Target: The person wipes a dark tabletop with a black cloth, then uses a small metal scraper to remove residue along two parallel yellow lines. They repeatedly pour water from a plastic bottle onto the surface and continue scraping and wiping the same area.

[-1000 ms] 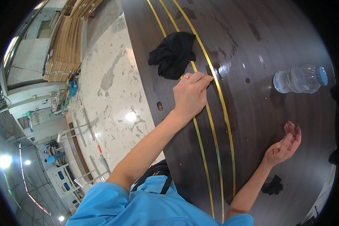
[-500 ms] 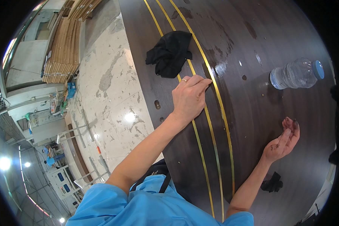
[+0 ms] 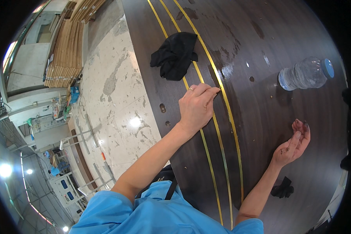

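Note:
A dark wood-grain panel (image 3: 257, 109) lies under both hands, with three narrow yellow strips (image 3: 231, 113) running along it. My left hand (image 3: 197, 106) is closed in a pinch, its fingertips at the rightmost strip; whatever they hold is too small or hidden to make out. Just beyond that hand, a crumpled black cloth (image 3: 174, 55) lies across the other two strips. Over the right part of the panel, my right hand (image 3: 289, 149) is loosely curled and turned up, with dark smudges on the fingers and nothing visible in it.
A clear plastic bottle with a blue cap (image 3: 305, 74) lies on its side at the right. A small black scrap (image 3: 282, 188) sits near my right forearm. Wet patches (image 3: 227, 71) mark the panel. Left of its edge is a scuffed pale floor (image 3: 117, 89), with stacked brown boards (image 3: 65, 52) beyond.
My left hand has slid slightly toward me along the rightmost strip, still pinched. My right hand stays almost where it was.

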`<state>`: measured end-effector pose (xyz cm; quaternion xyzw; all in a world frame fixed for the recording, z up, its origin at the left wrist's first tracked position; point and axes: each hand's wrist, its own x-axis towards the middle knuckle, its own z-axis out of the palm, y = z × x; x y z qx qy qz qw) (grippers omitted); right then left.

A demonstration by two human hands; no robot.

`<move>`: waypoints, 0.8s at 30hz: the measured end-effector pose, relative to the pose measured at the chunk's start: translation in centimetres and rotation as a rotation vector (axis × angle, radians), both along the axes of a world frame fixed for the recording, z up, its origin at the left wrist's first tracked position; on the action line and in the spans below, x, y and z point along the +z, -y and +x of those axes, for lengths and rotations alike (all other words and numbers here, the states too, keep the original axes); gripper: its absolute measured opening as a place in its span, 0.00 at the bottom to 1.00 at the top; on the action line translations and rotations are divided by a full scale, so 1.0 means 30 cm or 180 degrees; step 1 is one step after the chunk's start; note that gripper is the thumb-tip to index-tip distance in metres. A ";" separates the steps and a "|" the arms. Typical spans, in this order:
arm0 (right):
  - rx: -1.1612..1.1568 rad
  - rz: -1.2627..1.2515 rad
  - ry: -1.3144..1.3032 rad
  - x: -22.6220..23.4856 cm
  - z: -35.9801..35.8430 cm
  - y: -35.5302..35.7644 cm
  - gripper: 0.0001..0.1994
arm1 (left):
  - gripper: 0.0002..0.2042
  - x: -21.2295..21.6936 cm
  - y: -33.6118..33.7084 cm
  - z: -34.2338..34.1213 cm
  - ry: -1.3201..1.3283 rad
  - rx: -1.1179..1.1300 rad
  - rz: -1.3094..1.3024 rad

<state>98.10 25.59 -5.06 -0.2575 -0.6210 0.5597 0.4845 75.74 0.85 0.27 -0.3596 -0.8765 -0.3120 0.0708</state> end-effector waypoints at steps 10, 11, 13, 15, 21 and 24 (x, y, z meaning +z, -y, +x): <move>-0.0017 -0.0053 0.0084 0.015 -0.012 0.007 0.20 | 0.06 -0.006 -0.009 -0.034 0.0184 0.0323 0.0346; -0.0009 -0.0041 0.0091 0.015 -0.012 0.006 0.20 | 0.06 -0.008 -0.010 -0.039 0.0147 0.0280 0.0329; -0.0001 -0.0025 0.0095 0.015 -0.011 0.004 0.20 | 0.06 -0.012 -0.013 -0.043 0.0124 0.0208 0.0316; -0.0021 -0.0042 0.0118 0.013 -0.011 0.005 0.19 | 0.06 -0.015 -0.015 -0.040 0.0149 0.0152 0.0317; -0.0047 -0.0045 0.0100 0.013 -0.015 0.004 0.19 | 0.06 -0.018 -0.017 -0.023 0.0127 0.0242 0.0407; -0.0013 -0.0003 0.0107 0.015 -0.017 0.006 0.19 | 0.05 -0.018 -0.015 -0.022 0.0137 0.0360 0.0344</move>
